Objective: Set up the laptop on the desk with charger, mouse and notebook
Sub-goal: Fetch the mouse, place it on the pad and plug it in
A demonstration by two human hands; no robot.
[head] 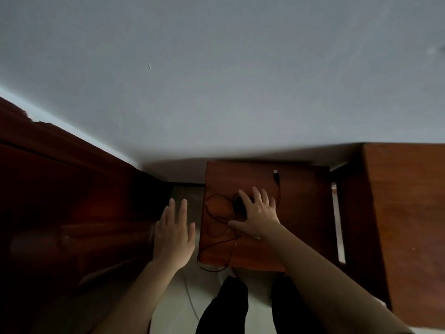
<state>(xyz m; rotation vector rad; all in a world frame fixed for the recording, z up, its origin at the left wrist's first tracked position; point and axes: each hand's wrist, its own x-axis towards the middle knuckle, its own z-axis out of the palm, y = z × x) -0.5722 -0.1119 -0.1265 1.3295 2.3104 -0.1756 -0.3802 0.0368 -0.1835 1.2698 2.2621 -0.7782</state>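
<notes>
A black wired mouse (238,205) lies on a small brown wooden stool (255,251) in the middle of the view. Its thin black cable (218,219) loops over the stool top and hangs over the front edge; the USB plug (276,175) rests near the stool's back. My right hand (256,213) lies over the mouse with fingers spread, covering most of it. My left hand (173,231) hovers flat and empty over the floor left of the stool. No laptop, charger or notebook is in view.
A brown wooden desk (407,225) stands at the right, next to the stool. Dark wooden furniture (67,208) fills the left side. A grey wall (216,80) is behind. Pale floor tiles (173,300) and my dark trouser legs (228,307) show below.
</notes>
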